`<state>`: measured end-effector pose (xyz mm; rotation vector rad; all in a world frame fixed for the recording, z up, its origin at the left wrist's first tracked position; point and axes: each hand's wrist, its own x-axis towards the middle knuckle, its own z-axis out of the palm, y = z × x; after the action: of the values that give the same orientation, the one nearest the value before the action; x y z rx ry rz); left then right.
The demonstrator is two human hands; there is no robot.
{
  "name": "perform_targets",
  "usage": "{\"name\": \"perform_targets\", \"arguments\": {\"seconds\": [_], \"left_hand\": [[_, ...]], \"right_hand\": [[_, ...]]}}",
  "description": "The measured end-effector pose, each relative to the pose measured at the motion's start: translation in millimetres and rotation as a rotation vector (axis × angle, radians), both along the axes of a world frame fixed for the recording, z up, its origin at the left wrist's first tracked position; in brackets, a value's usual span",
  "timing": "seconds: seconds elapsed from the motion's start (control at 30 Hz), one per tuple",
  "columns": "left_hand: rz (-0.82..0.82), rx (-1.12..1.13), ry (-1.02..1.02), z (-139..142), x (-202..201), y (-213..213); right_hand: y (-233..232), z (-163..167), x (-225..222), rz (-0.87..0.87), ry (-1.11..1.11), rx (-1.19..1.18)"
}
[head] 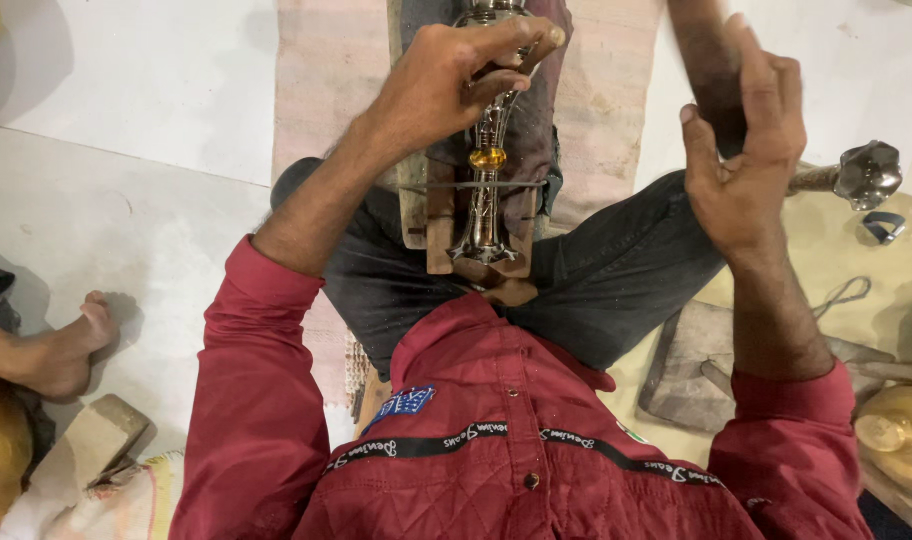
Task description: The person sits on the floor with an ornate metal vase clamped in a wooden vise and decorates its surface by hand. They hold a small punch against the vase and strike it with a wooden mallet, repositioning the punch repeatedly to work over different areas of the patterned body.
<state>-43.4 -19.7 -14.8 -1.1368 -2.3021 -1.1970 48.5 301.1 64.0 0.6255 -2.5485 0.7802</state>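
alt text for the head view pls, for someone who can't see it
Seen from above, a seated person in a red shirt grips an ornate metal piece with the left hand, on a wooden block in the lap. The right hand is raised, open and empty.

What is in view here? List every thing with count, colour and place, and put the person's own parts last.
Ornate metal piece: one, silver with an amber bead, lying lengthwise on the wooden board over the lap.
Wooden board: one, brown, under the metal piece.
Faceted metal knob: one, grey, on a rod at the right edge.
Flat stone block: one, grey, on the floor beside the right knee.
Wooden block: one, pale, lower left floor.
Another person's foot: one, left edge.
Shirt: one, red, quilted.
Trousers: one pair, dark.
Left hand: gripping the upper part of the metal piece.
Right hand: raised, open, holding nothing.
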Motion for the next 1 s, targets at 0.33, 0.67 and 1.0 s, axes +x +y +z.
{"name": "perform_targets", "arguments": {"seconds": [0.33,0.67,1.0], "left_hand": [[-0.010,-0.045,-0.107,9.7,-1.7,-2.6],[-0.045,-0.043,-0.029,13.4,-3.6,1.1],[-0.124,0.014,-0.082,21.2,-4.1,-0.7]], "right_hand": [[-6.4,1.8,5.3,-0.120,0.280,0.440],[-4.4,-11.7,9.5,-0.041,0.042,0.000],[5.1,-49.6,22.8,-0.219,0.011,0.253]]}}
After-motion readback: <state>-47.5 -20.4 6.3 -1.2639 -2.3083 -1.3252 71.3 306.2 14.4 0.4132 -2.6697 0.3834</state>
